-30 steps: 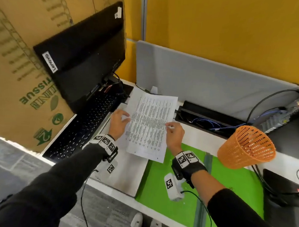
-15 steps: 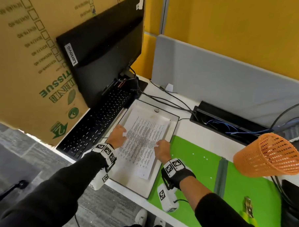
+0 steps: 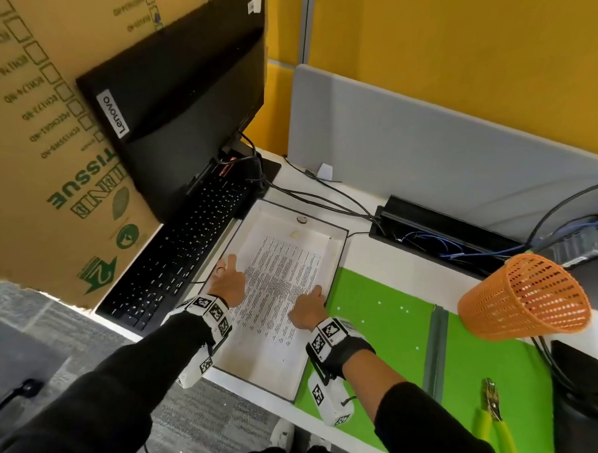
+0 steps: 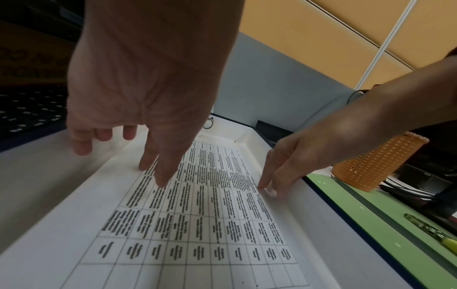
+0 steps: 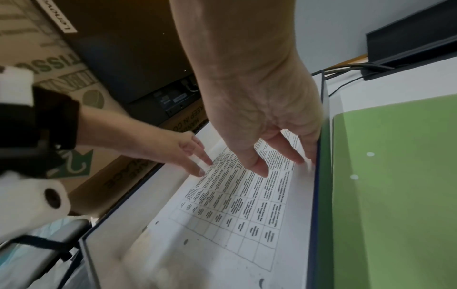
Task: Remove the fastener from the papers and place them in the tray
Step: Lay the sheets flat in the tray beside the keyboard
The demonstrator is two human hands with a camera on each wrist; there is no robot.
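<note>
Papers [image 3: 281, 287] lying flat inside the white tray [image 3: 339, 248]. Left hand [image 3: 228, 281] and right hand [image 3: 307, 307] hovering over the sheet's side edges, fingers loosely extended, gripping nothing.

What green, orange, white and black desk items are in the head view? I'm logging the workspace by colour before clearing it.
Green: 2, folder and green-handled tool
Orange: 1, mesh basket
White: 2, tray and printed papers
Black: 2, monitor and keyboard
Total: 7
</note>
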